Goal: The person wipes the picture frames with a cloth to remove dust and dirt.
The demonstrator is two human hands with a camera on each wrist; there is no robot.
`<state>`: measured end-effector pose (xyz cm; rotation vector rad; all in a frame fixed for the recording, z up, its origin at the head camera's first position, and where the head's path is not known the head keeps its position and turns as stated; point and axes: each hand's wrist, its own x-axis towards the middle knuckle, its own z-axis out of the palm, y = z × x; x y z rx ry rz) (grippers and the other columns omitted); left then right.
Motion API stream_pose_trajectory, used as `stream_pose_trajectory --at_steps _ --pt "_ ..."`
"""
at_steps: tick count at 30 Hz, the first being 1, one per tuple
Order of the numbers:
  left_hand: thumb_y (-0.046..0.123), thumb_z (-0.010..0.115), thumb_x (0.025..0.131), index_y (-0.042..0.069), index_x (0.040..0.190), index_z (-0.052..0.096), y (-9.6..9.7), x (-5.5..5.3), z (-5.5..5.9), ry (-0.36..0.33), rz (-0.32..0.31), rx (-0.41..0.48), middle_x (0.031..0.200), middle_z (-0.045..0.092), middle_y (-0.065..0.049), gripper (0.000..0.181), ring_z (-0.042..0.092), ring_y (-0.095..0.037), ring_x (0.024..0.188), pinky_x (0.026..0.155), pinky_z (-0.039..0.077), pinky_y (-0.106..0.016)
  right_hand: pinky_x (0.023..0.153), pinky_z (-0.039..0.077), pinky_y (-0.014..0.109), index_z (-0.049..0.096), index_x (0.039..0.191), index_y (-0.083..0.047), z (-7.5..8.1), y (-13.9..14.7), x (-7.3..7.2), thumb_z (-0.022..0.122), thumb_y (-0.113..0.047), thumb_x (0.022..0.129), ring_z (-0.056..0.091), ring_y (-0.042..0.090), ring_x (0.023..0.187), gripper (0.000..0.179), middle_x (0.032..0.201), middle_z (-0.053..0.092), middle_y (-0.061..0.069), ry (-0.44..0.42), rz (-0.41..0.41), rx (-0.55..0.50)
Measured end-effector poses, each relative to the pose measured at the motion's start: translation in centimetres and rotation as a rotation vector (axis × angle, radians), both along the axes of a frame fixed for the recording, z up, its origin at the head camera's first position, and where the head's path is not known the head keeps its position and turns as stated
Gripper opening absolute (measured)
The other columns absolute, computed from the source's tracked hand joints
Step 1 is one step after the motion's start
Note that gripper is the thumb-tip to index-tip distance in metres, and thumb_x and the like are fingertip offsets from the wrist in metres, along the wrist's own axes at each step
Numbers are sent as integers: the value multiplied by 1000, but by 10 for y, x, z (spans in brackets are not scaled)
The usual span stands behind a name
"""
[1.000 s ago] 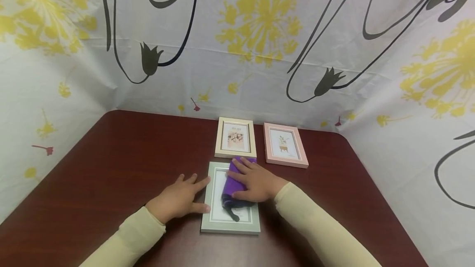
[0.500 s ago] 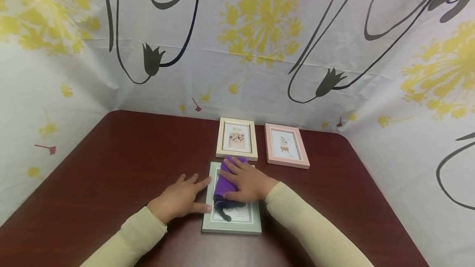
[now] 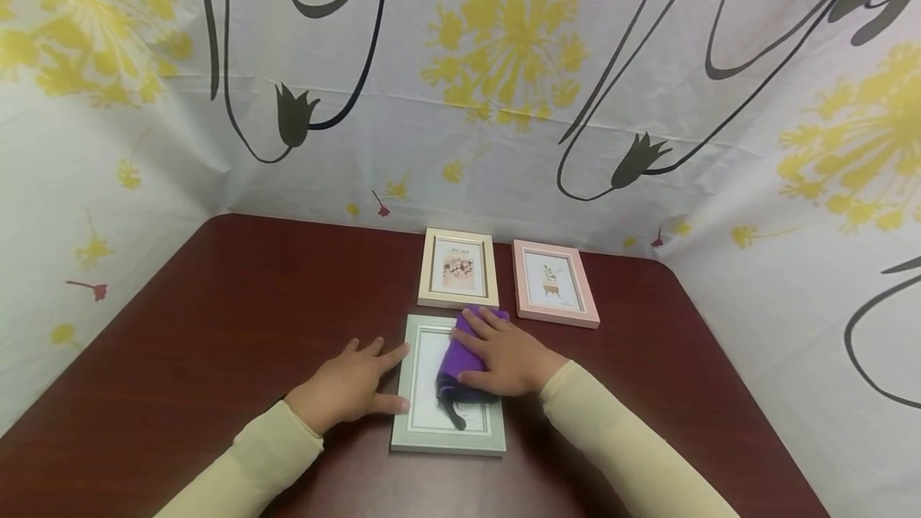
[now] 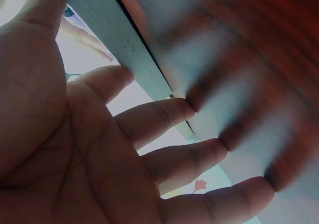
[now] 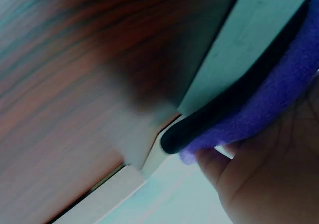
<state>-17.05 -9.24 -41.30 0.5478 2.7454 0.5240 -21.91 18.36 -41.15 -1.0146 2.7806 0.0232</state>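
Observation:
A pale green picture frame (image 3: 446, 444) lies flat on the dark red-brown table, its front facing up. On its right half is a folded purple cloth (image 3: 460, 356) with a black edge and a dark loop trailing toward me. My right hand (image 3: 512, 360) presses the cloth down with straight, spread fingers; in the right wrist view the purple cloth (image 5: 254, 112) lies along the frame's edge. At the frame's left side, my left hand (image 3: 341, 390) rests with fingers spread, index fingertip and thumb touching the rim. The left wrist view shows its palm beside the green rim (image 4: 114, 30).
Behind the green frame lies a cream-gold picture frame (image 3: 435, 298) with a flower print. To its right is a pink frame (image 3: 554, 316) with a potted-plant print. A white curtain (image 3: 403, 134) patterned with yellow and dark flowers surrounds the table (image 3: 288, 286).
My right hand slid the cloth left across the green frame, then back to the right, slightly beyond where it was a second ago. The left hand stayed in place.

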Motion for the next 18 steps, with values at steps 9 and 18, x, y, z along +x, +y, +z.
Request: stream_pose_trajectory --at_steps 9,18 --pt "57 73 82 19 152 43 0 0 1 -2 -5 -2 150 37 -30 86 31 -61 133 100 35 -69 117 20 52 33 157 -26 4 -30 3 47 -61 95 10 36 150 72 164 16 8 -16 10 33" --pt "59 72 81 19 153 42 1 0 1 5 -8 -8 150 38 -30 87 32 -61 132 100 36 -68 117 20 53 33 156 -26 3 -36 4 48 -61 94 9 35 150 73 164 15 6 -39 41 7"
